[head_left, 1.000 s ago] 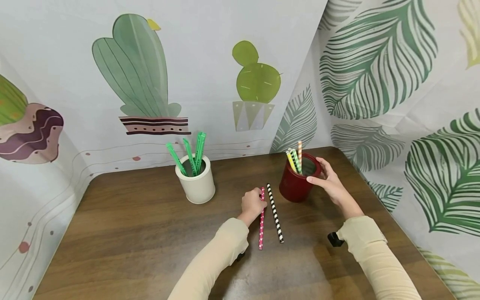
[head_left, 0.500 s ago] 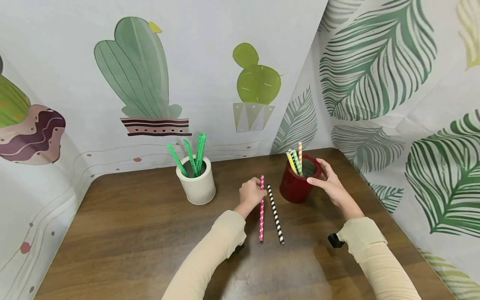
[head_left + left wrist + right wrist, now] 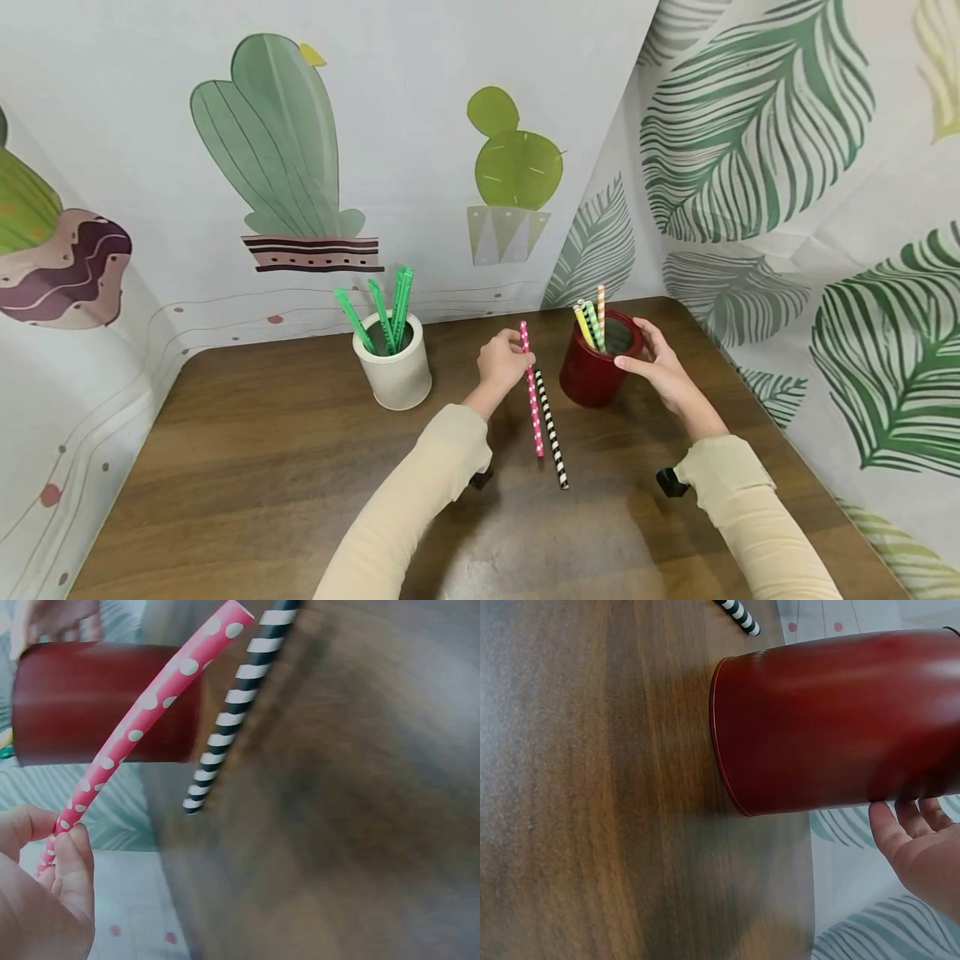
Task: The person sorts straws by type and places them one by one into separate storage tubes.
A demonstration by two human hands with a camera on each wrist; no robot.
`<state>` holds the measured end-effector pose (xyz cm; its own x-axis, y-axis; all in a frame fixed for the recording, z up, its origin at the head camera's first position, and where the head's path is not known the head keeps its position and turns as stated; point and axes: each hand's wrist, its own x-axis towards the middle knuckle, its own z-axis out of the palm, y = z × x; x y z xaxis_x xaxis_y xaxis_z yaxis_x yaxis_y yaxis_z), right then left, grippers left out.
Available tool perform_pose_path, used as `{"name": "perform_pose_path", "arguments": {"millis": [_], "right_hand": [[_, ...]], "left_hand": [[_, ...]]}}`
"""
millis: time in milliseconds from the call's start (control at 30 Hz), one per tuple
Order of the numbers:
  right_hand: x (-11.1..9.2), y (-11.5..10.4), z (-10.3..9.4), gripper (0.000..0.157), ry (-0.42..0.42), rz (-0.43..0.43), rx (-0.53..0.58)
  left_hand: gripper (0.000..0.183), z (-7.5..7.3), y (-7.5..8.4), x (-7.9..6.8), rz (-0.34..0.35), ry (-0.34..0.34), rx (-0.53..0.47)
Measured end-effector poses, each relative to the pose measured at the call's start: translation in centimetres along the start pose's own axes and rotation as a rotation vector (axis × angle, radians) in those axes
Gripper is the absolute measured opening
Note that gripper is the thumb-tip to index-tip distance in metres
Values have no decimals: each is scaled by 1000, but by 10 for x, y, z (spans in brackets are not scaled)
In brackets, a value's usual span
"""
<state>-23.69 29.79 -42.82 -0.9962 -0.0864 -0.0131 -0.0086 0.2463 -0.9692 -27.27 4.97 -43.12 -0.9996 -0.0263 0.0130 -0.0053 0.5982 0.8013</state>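
Note:
Thumb and fingers of my left hand [image 3: 502,362] pinch a pink paper straw with white dots [image 3: 534,408] near its upper end. In the left wrist view the straw slants up from the fingertips, its free end close to a black-and-white striped straw [image 3: 232,712]. That striped straw lies on the table, just right of the pink one in the head view. My right hand [image 3: 663,367] holds a dark red cup [image 3: 588,375] at its right side, thumb at the front of the rim. Several striped straws [image 3: 591,323], yellow, green and orange, stand in the cup.
A cream-white cup [image 3: 397,381] holding several green straws [image 3: 401,300] stands at the back left of the wooden table [image 3: 262,450]. A wall hanging printed with cacti and leaves [image 3: 420,125] rises behind the table's rear edge.
My left hand has moved up and back with the pink straw, which was lying on the table and now tilts with its lower end toward the striped straw. The right hand has stayed put.

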Motion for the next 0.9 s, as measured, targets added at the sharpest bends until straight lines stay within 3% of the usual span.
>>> {"name": "perform_pose_path", "arguments": {"millis": [267,567,900], "right_hand": [[0,0,0,78,0,0,1],[0,1,0,78,-6,5,7],[1,0,-1,77,-3,-3,-1]], "left_hand": [[32,-18,19,11,-19,20,-88],[32,-31,36,18,-82,11,-384],[34,-48,61,25,-44,33,-610]]}}
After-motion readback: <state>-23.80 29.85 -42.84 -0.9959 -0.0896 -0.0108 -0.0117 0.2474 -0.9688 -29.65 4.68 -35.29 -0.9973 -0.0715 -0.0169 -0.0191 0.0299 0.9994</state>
